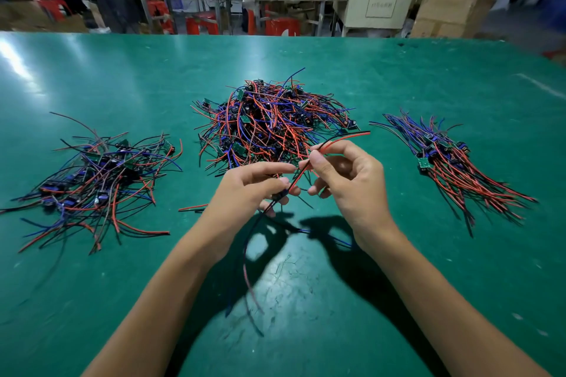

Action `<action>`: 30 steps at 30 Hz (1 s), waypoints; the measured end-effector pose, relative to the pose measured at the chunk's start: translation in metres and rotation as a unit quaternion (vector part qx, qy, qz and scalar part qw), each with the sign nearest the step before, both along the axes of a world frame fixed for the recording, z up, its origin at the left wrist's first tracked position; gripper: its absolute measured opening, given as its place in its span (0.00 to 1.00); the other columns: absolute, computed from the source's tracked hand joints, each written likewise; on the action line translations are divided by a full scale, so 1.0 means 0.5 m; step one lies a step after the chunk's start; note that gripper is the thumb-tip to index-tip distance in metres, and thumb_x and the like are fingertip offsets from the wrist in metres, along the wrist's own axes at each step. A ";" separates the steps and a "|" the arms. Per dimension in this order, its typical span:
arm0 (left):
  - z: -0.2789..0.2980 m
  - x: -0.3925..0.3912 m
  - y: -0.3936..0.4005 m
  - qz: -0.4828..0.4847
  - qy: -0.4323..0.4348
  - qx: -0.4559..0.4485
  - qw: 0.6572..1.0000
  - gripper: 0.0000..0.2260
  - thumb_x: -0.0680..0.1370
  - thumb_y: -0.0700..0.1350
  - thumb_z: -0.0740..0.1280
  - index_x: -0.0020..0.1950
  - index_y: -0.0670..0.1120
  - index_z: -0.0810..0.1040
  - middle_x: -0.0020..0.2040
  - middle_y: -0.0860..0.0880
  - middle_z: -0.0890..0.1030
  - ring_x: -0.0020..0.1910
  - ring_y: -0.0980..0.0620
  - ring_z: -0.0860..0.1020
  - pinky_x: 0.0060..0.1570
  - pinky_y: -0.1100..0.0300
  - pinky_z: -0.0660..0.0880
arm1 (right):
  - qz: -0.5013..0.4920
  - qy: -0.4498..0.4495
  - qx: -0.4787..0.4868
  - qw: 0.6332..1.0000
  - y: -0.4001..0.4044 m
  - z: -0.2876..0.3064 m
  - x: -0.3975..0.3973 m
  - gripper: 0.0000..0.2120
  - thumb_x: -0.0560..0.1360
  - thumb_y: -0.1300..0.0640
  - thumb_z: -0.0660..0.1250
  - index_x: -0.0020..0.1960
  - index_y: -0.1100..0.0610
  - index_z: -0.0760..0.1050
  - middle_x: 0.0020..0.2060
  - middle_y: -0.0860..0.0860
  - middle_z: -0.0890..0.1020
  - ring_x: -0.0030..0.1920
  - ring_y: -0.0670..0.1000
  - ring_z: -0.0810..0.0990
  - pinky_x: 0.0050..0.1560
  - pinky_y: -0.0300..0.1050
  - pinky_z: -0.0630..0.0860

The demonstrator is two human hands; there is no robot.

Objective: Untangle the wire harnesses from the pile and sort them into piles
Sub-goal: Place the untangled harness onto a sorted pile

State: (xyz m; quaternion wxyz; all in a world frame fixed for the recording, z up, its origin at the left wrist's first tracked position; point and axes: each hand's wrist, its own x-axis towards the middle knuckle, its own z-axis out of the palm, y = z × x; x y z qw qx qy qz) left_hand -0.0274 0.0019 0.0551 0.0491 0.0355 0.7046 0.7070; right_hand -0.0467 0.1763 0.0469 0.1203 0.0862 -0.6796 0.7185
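Toward the left edge of the green desk (398, 76) a loose pile (92, 180) of red, black and blue harnesses is spread, with small green boards and dark parts mixed through it, its wire ends fanned out in all directions. Just right of it, a short red wire (193, 208) is laid alone on the desk surface. At the desk's middle the big tangle (269, 122) is heaped, mostly red and blue wire, with several green boards seen at its top and sides.

Nearer the front edge, just before the tangle, one harness (283, 193) is held above the desk between both hands. The left hand (251, 190) is curled around its dark middle part, with the forefinger stretched toward the other hand. From that grip, thin dark and reddish wires are hung down toward the front edge. The right hand (346, 174) is closed in a pinch on the red and black pair, whose free ends are pointed up and to the right.

Toward the right edge a neater bundle (450, 162) is laid, its wires combed roughly one way, red ends trailing toward the front right corner.
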 end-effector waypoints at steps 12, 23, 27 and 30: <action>0.005 0.011 -0.004 0.008 0.001 0.064 0.998 0.22 0.73 0.33 0.74 0.65 0.44 0.76 0.43 0.43 0.86 0.42 0.47 0.86 0.39 0.62 0.79 | 0.004 -0.060 -0.042 0.997 0.000 0.008 0.003 0.04 0.77 0.62 0.72 0.51 0.61 0.78 0.38 0.58 0.87 0.30 0.52 0.85 0.32 0.39 0.79; -0.002 0.011 0.007 0.005 0.022 0.015 1.000 0.10 0.77 0.30 0.68 0.54 0.38 0.85 0.35 0.41 0.80 0.33 0.53 0.77 0.34 0.63 0.77 | 0.091 -0.123 -0.088 0.984 0.013 0.021 0.007 0.06 0.76 0.58 0.72 0.51 0.60 0.84 0.42 0.58 0.87 0.39 0.49 0.86 0.40 0.35 0.81; -0.006 0.009 0.008 0.021 0.030 0.012 0.999 0.07 0.76 0.31 0.70 0.49 0.39 0.87 0.33 0.44 0.81 0.32 0.53 0.77 0.32 0.64 0.76 | 0.099 -0.120 -0.069 0.985 0.015 0.019 0.005 0.09 0.74 0.55 0.73 0.51 0.57 0.85 0.44 0.54 0.88 0.37 0.47 0.84 0.38 0.36 0.80; -0.009 0.009 0.009 0.042 0.066 -0.020 0.997 0.03 0.75 0.38 0.75 0.47 0.40 0.87 0.32 0.44 0.79 0.30 0.53 0.75 0.30 0.64 0.75 | 0.077 -0.096 -0.060 0.991 0.014 0.018 0.006 0.11 0.69 0.53 0.75 0.48 0.57 0.86 0.46 0.50 0.88 0.36 0.44 0.81 0.38 0.35 0.78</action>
